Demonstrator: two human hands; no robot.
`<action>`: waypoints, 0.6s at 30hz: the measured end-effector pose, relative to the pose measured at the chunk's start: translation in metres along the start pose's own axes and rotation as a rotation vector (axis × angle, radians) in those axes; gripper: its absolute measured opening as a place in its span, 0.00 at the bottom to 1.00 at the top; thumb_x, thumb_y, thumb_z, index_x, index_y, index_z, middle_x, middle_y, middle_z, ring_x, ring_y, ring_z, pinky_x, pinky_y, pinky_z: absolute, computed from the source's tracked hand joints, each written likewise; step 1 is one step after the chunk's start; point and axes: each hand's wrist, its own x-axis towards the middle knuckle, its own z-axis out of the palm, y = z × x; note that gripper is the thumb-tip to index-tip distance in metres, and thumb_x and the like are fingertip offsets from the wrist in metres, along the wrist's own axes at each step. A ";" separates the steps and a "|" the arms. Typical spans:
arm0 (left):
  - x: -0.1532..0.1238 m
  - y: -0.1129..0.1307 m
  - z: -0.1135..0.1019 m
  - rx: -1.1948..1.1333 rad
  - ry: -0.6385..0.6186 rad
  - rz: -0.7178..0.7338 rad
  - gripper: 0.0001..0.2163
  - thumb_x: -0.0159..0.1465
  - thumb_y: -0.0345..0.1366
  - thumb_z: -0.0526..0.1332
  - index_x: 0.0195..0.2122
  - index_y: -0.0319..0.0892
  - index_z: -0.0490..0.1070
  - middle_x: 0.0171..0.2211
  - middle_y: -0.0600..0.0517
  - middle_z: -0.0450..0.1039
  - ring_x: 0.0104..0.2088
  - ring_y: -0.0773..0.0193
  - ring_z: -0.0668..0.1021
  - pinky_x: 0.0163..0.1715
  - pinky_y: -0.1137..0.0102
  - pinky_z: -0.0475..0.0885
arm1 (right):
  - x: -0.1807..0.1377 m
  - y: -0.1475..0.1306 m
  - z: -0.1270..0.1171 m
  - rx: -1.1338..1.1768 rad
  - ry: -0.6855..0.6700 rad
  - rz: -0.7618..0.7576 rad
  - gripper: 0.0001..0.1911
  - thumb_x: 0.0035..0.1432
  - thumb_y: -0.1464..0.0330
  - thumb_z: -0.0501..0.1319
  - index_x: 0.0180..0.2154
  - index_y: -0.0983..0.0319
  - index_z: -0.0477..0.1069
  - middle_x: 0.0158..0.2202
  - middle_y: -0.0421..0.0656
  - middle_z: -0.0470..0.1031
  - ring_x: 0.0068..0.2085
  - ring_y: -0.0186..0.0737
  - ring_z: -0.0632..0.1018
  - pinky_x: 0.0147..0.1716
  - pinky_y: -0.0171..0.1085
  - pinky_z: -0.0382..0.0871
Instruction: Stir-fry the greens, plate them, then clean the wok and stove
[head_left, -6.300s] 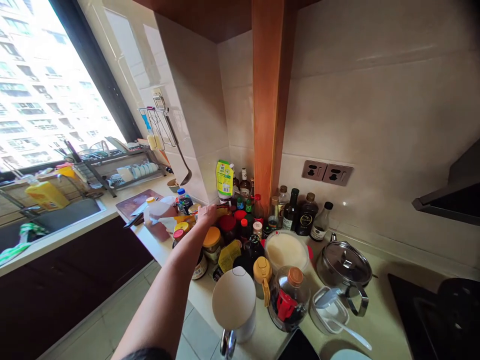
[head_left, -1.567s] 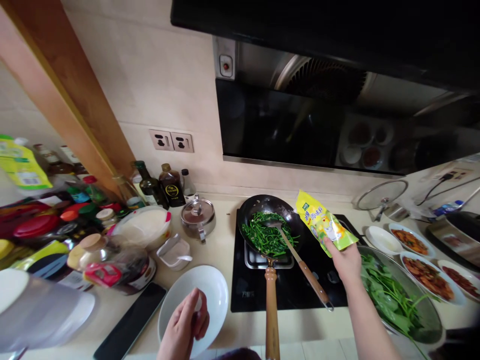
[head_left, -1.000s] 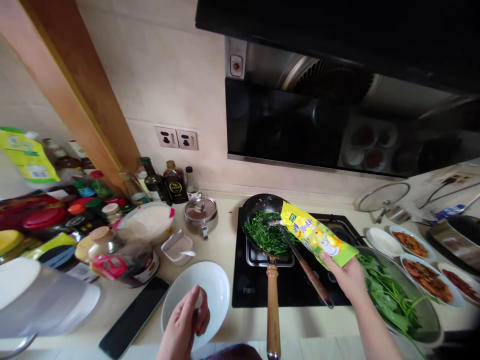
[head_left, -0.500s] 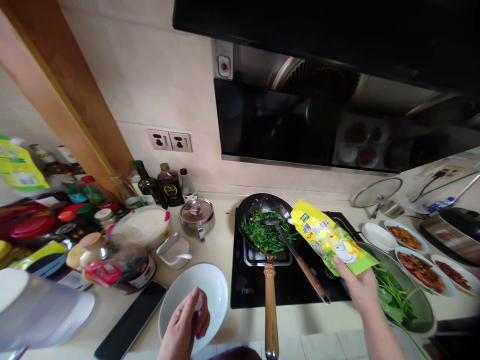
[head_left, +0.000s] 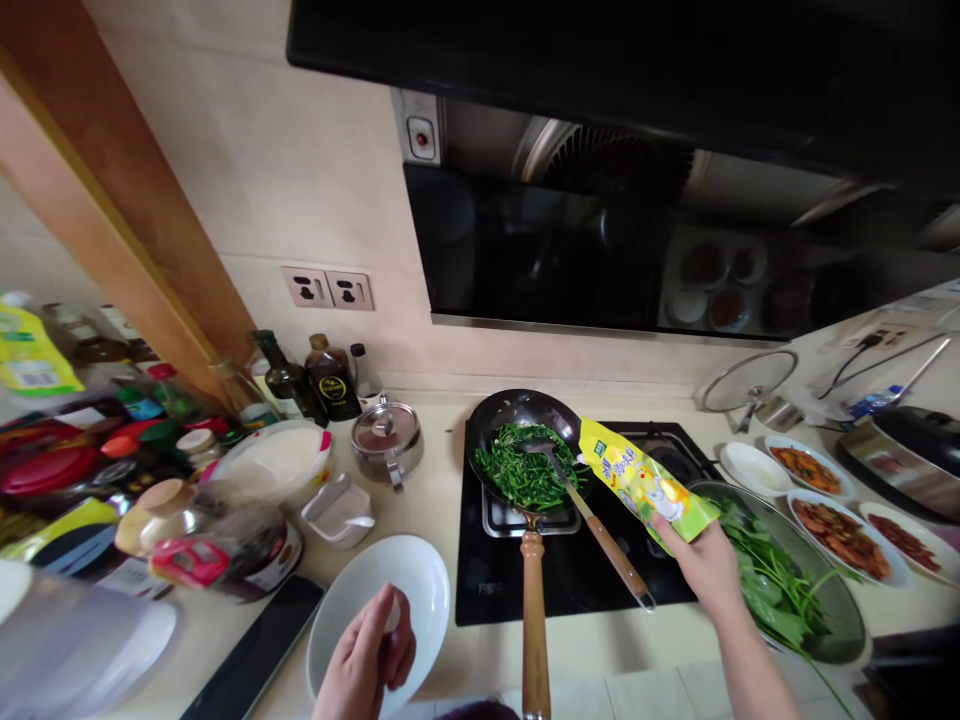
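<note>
My right hand (head_left: pixel 701 560) grips the lower end of a yellow-green seasoning pouch (head_left: pixel 637 480), tilted so its white spout points left toward the wok. Inside the black wok (head_left: pixel 551 402) on the stove lie cooked leafy greens (head_left: pixel 517 470). A spatula (head_left: pixel 611 555) with a wooden handle rests in the wok, its handle leaning over the right side. My left hand (head_left: pixel 371 645) is closed above a white bowl (head_left: pixel 427 575), pinching a small white cap (head_left: pixel 393 615) between thumb and fingers. The wok's wooden handle (head_left: pixel 535 620) points toward me, untouched.
Raw greens fill a colander (head_left: pixel 855 640) right of the stove. Behind it stand plates of food (head_left: pixel 844 535) and a rice cooker (head_left: pixel 915 450). To the left are a lidded glass pot (head_left: pixel 386 440), a phone (head_left: pixel 255 650), bottles (head_left: pixel 334 385) and jars. The range hood (head_left: pixel 562 250) hangs above.
The pouch has tipped slightly further, with its spout lower and near the wok's right rim. My right hand has shifted a little left. The left hand stays closed over the bowl.
</note>
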 end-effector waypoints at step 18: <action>0.004 0.002 0.005 0.014 -0.032 0.034 0.21 0.55 0.58 0.62 0.30 0.42 0.69 0.20 0.58 0.63 0.22 0.69 0.65 0.23 0.74 0.59 | -0.011 0.010 0.019 0.606 -0.003 0.207 0.42 0.39 0.55 0.71 0.55 0.63 0.67 0.49 0.51 0.77 0.48 0.57 0.78 0.45 0.49 0.75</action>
